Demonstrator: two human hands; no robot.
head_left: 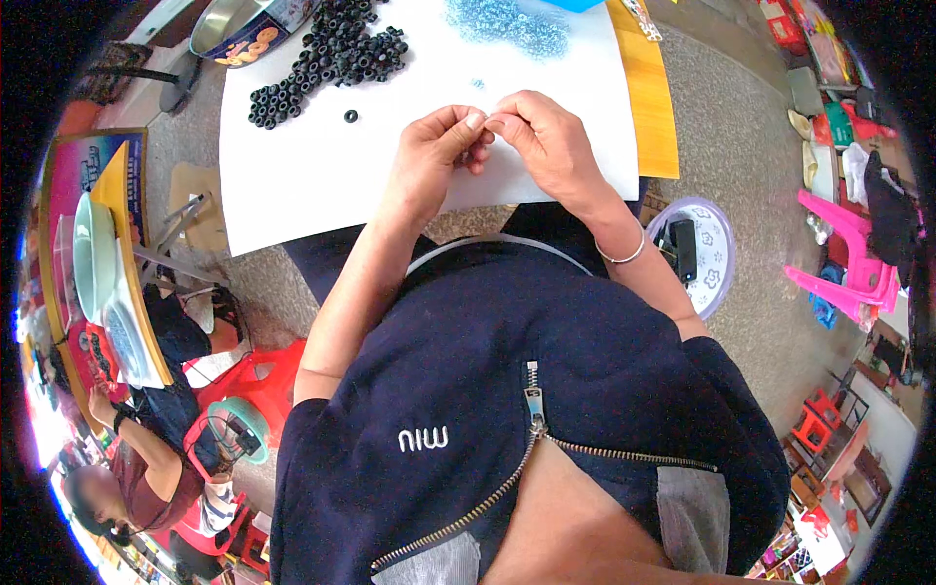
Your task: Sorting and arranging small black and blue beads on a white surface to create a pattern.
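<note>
A few small bluish bits (478,84) lie just beyond the fingers (475,121), on the white sheet (312,185). I see the left hand (439,146) and right hand (551,146) brought together there, thumb and forefinger of each pinched narrow; whether they grip anything is too small for me to tell. From my view a single black ring (351,116) sits left of the left hand, well apart from it. Farther up and left spreads a heap of black rings (341,49), near a round tin (255,47). A loose bluish heap (507,27) lies past the bits, and the yellow counter (653,107) shows at right.
</note>
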